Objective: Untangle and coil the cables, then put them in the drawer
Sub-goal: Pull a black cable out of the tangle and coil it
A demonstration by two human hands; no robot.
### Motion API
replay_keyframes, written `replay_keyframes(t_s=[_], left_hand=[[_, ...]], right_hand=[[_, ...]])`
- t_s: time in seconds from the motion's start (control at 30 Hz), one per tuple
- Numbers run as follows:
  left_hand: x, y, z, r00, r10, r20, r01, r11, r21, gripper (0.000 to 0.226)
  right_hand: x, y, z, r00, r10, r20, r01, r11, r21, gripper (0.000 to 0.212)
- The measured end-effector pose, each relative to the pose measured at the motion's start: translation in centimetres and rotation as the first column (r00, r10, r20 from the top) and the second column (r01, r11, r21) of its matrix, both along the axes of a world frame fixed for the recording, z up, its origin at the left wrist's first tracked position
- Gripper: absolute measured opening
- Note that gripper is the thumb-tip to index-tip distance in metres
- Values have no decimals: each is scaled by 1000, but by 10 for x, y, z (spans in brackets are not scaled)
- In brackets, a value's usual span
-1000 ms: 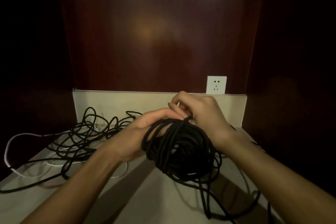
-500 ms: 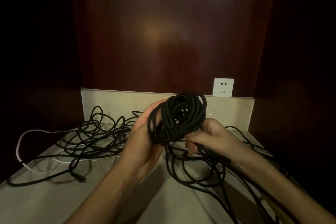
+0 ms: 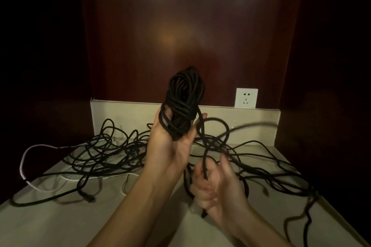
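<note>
Both hands up over the countertop (image 3: 50, 224), two in view, each holding black cable. Left hand (image 3: 170, 146): palm toward me, fingers and thumb curled round the lower end of one black coil (image 3: 183, 102), which stands upright, its top rising in front of the dark wood wall, left of the wall socket (image 3: 246, 98). Several turns are wrapped crosswise round the coil's waist. Right hand (image 3: 215, 182): lower and nearer me than the socket, blurred, fingers closed round one loose strand (image 3: 204, 158) that runs up from my fist, makes one open loop just right of the coil and just below-left of the socket, and meets the coil's side.

Left to right on the countertop, placed against the socket: far left and lower, one white cable (image 3: 21, 163) arcs along the counter edge. Next, still left of the socket, a black tangle (image 3: 104, 156) of overlapping loops; I cannot count separate cables in it. One plug end (image 3: 88, 199) lies at its near edge. Below the socket and to its right, more loose black strands (image 3: 281, 178) trail toward the counter's right edge; number unclear. One socket plate only, on the wall just above the pale backsplash (image 3: 124, 112).
</note>
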State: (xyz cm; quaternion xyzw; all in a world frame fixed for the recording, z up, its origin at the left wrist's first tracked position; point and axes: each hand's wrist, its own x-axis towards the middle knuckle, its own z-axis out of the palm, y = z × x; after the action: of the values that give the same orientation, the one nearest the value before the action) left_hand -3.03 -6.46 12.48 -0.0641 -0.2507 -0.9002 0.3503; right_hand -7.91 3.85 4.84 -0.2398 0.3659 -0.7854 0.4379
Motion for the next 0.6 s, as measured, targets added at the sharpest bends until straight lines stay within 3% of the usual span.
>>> replay_keyframes(t_s=[0.13,0.23,0.4,0.5,0.53,0.6], left_hand=[[-2,-1,7,999,41,-7,-41,997,63,27],[0,-4,5,990,139,0,-139,990,-16,22],[-1,-7,-1,973,227,27,-225,972,-67,19],[-2,-9,-7,970,239,44,-234,967,-99,21],[-3,-10,-9,970,240,45,-234,966,-110,23],[-3,-11,-13,972,232,31,-225,964,-138,25]], right_hand=[[4,-2,-2,995,-87,-38,88,996,19,42],[1,-1,-9,954,-186,-234,204,977,58,33],[-2,12,-13,763,-192,-618,328,938,113,38],[-3,19,-10,457,-206,-865,505,861,62,17],[-3,22,-9,314,-254,-915,602,798,-15,13],[-1,29,3,-65,-341,-938,741,613,-274,13]])
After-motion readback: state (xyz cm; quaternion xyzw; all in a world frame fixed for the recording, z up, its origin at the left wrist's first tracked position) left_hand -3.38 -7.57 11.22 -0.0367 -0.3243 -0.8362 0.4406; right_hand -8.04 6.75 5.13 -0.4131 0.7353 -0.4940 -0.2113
